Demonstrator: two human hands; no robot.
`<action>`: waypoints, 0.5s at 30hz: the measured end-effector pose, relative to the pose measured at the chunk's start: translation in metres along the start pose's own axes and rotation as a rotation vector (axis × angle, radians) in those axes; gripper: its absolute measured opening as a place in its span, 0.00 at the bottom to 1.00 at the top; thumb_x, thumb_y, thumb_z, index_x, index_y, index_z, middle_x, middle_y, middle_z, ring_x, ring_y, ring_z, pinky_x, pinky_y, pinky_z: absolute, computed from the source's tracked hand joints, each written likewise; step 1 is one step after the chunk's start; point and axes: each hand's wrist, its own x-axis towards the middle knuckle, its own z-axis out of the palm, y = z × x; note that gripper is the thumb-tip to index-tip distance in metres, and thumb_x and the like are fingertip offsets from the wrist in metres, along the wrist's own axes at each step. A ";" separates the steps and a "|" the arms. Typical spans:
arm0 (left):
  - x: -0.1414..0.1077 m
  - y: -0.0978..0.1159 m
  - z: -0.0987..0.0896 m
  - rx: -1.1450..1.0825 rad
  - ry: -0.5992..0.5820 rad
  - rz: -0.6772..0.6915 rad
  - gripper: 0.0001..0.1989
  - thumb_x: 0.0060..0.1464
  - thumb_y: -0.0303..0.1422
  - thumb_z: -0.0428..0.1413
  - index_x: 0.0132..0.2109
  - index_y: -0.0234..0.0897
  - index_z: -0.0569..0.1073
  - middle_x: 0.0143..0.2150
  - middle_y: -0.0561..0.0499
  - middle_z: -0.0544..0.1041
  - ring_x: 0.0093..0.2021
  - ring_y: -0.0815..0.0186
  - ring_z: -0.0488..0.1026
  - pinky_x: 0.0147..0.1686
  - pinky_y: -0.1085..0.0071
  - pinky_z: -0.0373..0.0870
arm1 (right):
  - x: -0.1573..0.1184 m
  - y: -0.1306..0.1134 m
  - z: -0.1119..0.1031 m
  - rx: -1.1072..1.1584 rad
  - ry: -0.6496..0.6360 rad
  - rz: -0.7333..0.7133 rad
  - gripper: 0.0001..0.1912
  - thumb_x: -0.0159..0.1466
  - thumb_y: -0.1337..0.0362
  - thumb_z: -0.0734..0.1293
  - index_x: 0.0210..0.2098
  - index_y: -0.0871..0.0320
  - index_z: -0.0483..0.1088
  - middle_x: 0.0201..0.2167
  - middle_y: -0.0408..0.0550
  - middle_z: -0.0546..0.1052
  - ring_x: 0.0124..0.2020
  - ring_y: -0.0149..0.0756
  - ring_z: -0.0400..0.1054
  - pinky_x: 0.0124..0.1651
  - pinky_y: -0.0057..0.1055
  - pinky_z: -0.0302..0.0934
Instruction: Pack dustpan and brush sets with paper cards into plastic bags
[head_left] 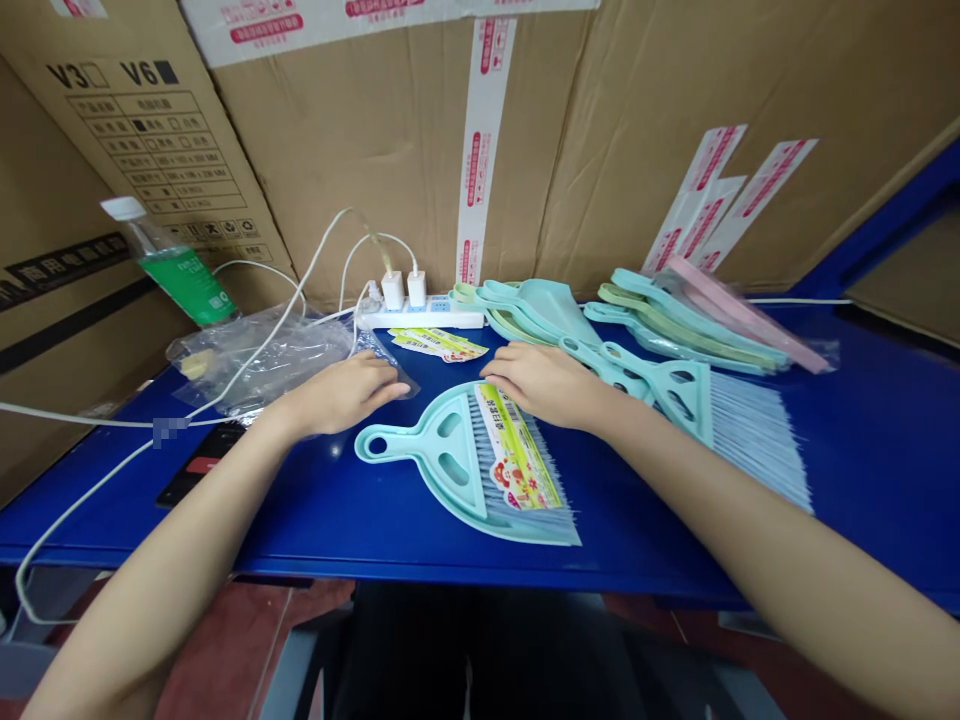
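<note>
The left hand (pixel 346 392) curls loosely, thumb apart, seemingly empty; the right hand (pixel 536 380) bends beside the card's upper end, any grip hidden. Flat on the smooth blue table (pixel 322 510), a rounded mint plastic dustpan (pixel 517 535) cradles a mint brush with grey-blue bristles (pixel 556 466) beneath the glossy yellow-green card (pixel 521 455); careless dragging could crease it.

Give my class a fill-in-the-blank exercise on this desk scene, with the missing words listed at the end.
1. The brush between the two hands has its handle pointing to the person's ____.
2. A printed card lies across that brush's ____.
3. The bottle is closed with a ____ cap.
4. The tabletop is ____.

Missing words: left; bristles; white; blue.
</note>
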 end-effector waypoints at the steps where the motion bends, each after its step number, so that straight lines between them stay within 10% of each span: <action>1: 0.000 0.003 -0.001 0.007 -0.010 -0.043 0.22 0.65 0.41 0.39 0.44 0.38 0.75 0.42 0.46 0.79 0.44 0.60 0.74 0.47 0.64 0.68 | 0.001 0.000 0.001 0.014 -0.021 0.010 0.17 0.68 0.69 0.55 0.39 0.59 0.76 0.39 0.53 0.78 0.41 0.42 0.69 0.38 0.34 0.57; 15: -0.002 0.017 -0.012 0.220 -0.037 -0.236 0.16 0.60 0.32 0.43 0.42 0.41 0.75 0.33 0.49 0.81 0.34 0.61 0.77 0.31 0.69 0.65 | 0.004 0.007 -0.002 0.211 -0.067 0.176 0.14 0.68 0.70 0.52 0.37 0.58 0.68 0.31 0.50 0.76 0.29 0.37 0.68 0.31 0.30 0.55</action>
